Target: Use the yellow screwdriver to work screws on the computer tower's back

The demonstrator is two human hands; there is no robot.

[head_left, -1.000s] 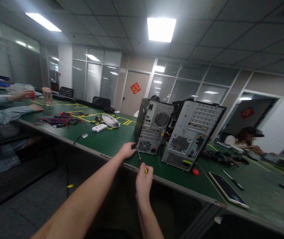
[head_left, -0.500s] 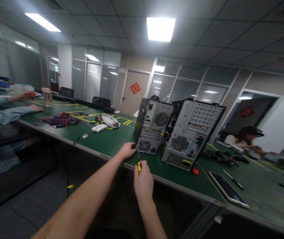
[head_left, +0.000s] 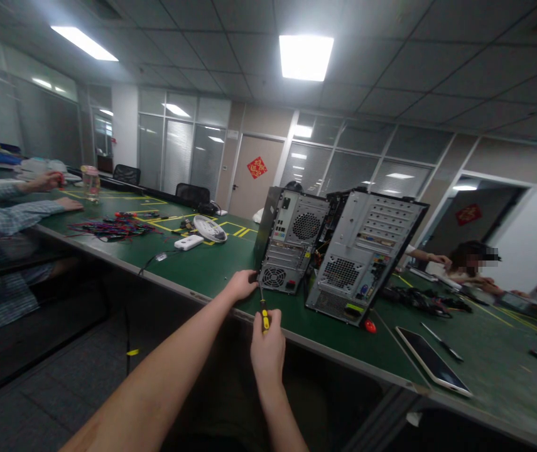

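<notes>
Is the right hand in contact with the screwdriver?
Touching. In the head view, the right hand is closed around the near end of the yellow-and-black screwdriver.

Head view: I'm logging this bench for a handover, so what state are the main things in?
Left grey metal computer tower: standing, rear facing the camera, left hand at its lower corner
Right grey metal computer tower: standing, rear facing the camera
Yellow-and-black screwdriver: held in the right hand
White-rimmed tablet-like device: flat, screen dark
Thin red and blue wires: heaped
Pink-topped clear bottle: upright
Square white ceiling light: lit
</notes>
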